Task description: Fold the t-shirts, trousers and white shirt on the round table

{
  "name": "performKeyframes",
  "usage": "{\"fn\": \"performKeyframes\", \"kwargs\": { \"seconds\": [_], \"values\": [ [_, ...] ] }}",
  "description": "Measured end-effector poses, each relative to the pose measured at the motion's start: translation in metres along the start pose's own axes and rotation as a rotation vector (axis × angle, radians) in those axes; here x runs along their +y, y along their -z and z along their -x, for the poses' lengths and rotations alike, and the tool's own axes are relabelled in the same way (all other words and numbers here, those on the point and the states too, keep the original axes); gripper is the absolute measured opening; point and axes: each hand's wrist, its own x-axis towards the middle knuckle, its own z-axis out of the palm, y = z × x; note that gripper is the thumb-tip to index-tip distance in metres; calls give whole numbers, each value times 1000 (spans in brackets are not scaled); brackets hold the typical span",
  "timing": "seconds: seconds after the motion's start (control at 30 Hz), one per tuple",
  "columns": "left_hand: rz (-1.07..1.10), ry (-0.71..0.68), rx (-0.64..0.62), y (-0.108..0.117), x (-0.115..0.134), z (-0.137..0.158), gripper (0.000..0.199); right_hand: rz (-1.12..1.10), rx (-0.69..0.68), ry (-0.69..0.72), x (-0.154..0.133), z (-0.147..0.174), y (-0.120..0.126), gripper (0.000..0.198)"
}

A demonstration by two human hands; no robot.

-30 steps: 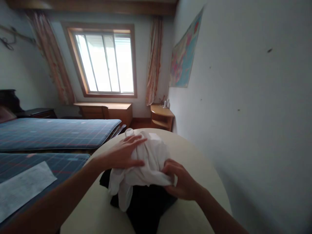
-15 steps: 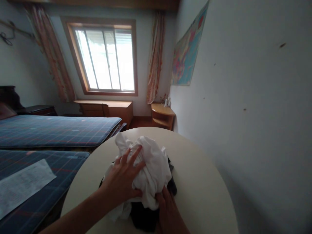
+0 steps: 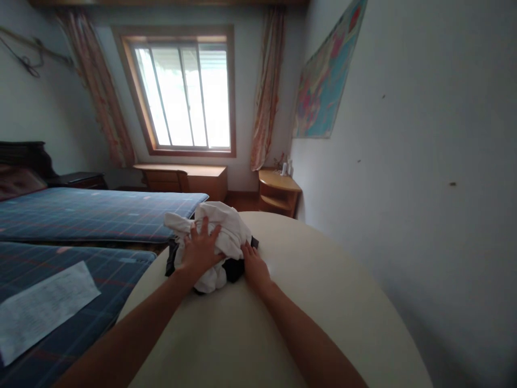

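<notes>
The left hand [image 3: 201, 249] is lying flat with its fingers spread on a crumpled white cotton-looking garment [image 3: 220, 229], pressing down on it rather than closing around it. The right hand [image 3: 253, 267] is sitting just beside it, its fingertips touching the edge of a dark, almost black piece of cloth [image 3: 234, 268] that is showing beneath the white one; whether those fingers are pinching the fabric or only resting against it cannot be told. The two cloths are lying bunched together in one soft, wrinkled heap at the far left part of a round, smooth, cream-coloured tabletop [image 3: 315, 302], near its rim. The table is standing close against a plain white wall [image 3: 424, 134] marked with a few small dark specks, and a colourful map poster [image 3: 327, 81] is hanging on that wall. To the left, two beds with blue checked covers [image 3: 100, 210] are lying side by side, and one white printed sheet of paper [image 3: 44, 307] is resting on the nearer one. At the far end, one wooden-framed window [image 3: 186, 97] is letting in daylight between two pale patterned curtains [image 3: 269, 91]. Beneath it a low wooden desk [image 3: 189, 178] is standing, with a rounded wooden corner shelf [image 3: 278, 191] beside it carrying a few small items too small to tell apart.
</notes>
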Motion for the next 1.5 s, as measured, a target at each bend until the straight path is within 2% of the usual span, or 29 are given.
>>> {"fn": "performKeyframes", "kwargs": {
  "seconds": [0.13, 0.27, 0.47, 0.57, 0.67, 0.77, 0.97, 1.1, 1.2, 1.27, 1.33, 1.4, 1.5],
  "values": [
    [3, 77, -47, -13, -25, -38, 84, 24, -46, -82, -14, -34, -5, 68],
    [93, 73, -64, -18, -47, -60, 85, -29, -43, -56, -10, -35, -7, 81],
    [169, 96, -84, -22, -66, -70, 93, -17, -8, -5, 22, 11, 6, 73],
    [231, 37, -65, -18, -67, -69, 95, 12, 1, -30, 40, 43, 17, 63],
    [187, 72, -44, -9, -64, -69, 102, 47, -12, -56, 55, 70, 30, 52],
    [108, 113, -7, 1, -55, -67, 103, 71, -31, -68, 67, 86, 37, 49],
    [70, 87, 154, 10, -13, -42, 73, 72, -45, -95, 76, 98, 34, 51],
    [149, -14, 200, 0, 22, -13, 63, 67, -11, -87, 76, 102, 32, 51],
    [242, -88, 207, -22, 45, 13, 58, 68, -5, -94, 76, 107, 33, 52],
    [351, -254, 139, -42, 59, 33, 49, 72, -8, -86, 75, 111, 35, 54],
    [441, -414, 0, -63, 71, 51, 47, 76, -17, -73, 74, 114, 37, 59],
    [459, -465, -144, -80, 78, 66, 50, 75, -40, -74, 73, 116, 38, 64],
    [430, -452, -267, -91, 82, 77, 54, 65, -89, -90, 72, 119, 39, 68]
  ]
}}
